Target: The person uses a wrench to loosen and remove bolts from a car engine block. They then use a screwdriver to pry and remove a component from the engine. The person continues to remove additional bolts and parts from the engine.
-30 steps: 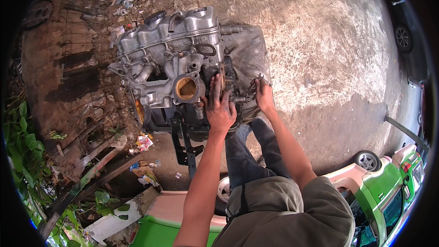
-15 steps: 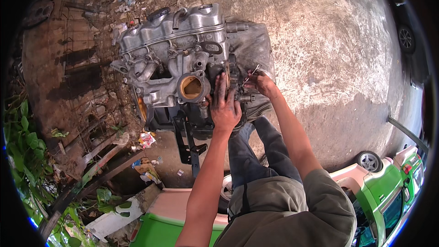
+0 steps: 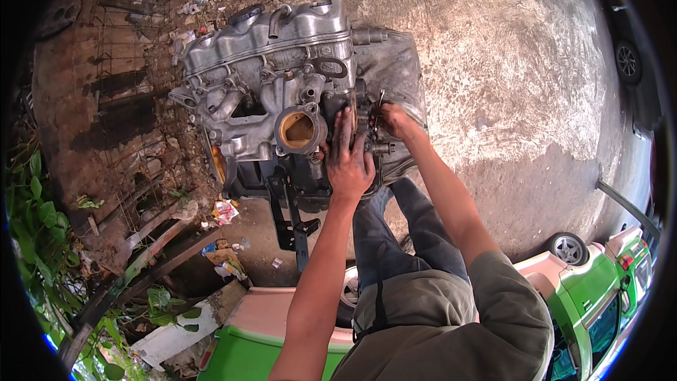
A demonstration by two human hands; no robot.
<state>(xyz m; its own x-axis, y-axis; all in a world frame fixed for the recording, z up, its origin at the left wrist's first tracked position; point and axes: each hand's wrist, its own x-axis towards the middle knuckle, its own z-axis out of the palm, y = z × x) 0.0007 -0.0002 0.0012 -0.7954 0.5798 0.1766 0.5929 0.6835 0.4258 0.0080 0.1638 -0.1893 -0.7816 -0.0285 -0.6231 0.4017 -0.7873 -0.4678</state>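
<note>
Leaves (image 3: 28, 240) fill the far left of my view, then litter (image 3: 226, 213) on the ground beside the engine (image 3: 271, 95). The engine stands in front of the person, left of centre, its ribbed cover away from the body and its round intake mouth (image 3: 300, 132) toward it. A black bracket (image 3: 285, 219) juts out below.

Just right of the mouth, the left hand (image 3: 350, 162) lies on the engine, fingers stretched out and a little apart; I see nothing gripped in it. Next, the right hand (image 3: 396, 121) is at the engine's right side, its fingers curled around a slim metal tool (image 3: 381, 96), one end of which stands up above the knuckles. I cannot tell what the lower end meets, because the fingers hide it. A grey housing (image 3: 398, 56) lies behind, and a green and pink car (image 3: 592, 296) stands at the far right.

To do this well, I would press the left palm down as a brace, with its fingertips clear of the tool's path. I would square the tool by feel before loading it, use short, even effort from the wrist, and spare the knuckles, since the metal crowds close.
</note>
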